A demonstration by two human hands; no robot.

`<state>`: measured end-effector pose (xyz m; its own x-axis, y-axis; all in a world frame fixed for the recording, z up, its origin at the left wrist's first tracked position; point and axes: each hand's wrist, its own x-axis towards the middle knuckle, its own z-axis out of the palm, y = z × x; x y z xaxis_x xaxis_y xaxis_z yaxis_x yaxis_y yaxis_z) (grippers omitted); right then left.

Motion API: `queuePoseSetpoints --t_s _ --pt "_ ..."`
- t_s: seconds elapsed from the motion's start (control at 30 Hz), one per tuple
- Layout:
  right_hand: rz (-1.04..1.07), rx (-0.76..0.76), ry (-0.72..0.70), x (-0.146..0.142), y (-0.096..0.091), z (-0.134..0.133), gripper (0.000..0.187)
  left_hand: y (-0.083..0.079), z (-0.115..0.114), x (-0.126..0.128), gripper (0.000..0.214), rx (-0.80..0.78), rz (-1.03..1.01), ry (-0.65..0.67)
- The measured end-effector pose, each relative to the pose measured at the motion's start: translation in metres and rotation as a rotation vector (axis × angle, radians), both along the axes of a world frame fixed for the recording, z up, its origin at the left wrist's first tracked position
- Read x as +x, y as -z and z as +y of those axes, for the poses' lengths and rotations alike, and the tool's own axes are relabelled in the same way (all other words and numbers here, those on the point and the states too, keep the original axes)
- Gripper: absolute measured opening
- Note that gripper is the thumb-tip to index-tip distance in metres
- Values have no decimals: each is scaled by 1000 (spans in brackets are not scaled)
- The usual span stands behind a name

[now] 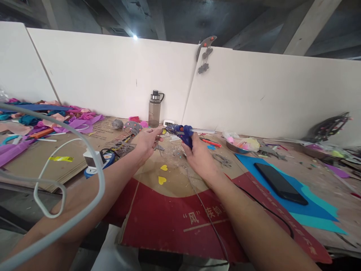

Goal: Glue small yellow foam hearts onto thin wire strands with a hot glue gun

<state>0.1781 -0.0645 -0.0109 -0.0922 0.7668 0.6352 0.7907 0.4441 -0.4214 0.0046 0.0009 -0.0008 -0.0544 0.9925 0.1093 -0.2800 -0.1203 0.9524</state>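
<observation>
My right hand [197,152] is wrapped round the handle of a blue hot glue gun [184,132], whose nozzle points left. A clear glue stick [203,131] sticks out of its back end. At the nozzle tip, my left hand [148,141] pinches a small yellow piece [164,131]; its full shape is partly hidden by the fingers. Grey cord hangs beneath the left fingers. Two yellow hearts [163,174] lie on the cardboard sheet [160,226] below the hands, apart from both.
A water bottle [154,111] stands by the white partition [113,75]. Coloured scraps [31,120] pile up at left, near a power strip [98,164]. A black phone [279,182] rests on blue sheets [316,205] at right. A white cable [100,177] loops across the left foreground.
</observation>
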Motion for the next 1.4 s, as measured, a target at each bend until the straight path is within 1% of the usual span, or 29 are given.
queuePoseSetpoints --t_s 0.2,0.4,0.57,0.97,1.17,1.3,1.4 --pt "-15 -17 10 1 0 0 32 -1 -1 -1 26 4 7 7" --pt "-3 -23 15 1 -1 -1 35 -1 2 -4 21 4 13 22" --pt "-5 -17 25 2 -1 -2 33 1 4 -6 17 5 22 24" --pt "15 4 7 2 0 -1 33 -1 3 -6 19 -4 19 33" --pt "16 -30 -1 1 -3 -3 36 0 4 -6 19 12 37 38" --pt "43 -23 -19 1 -2 -3 35 1 4 -6 20 15 31 41" --pt "128 -20 -51 3 1 1 39 1 4 -6 21 9 31 38"
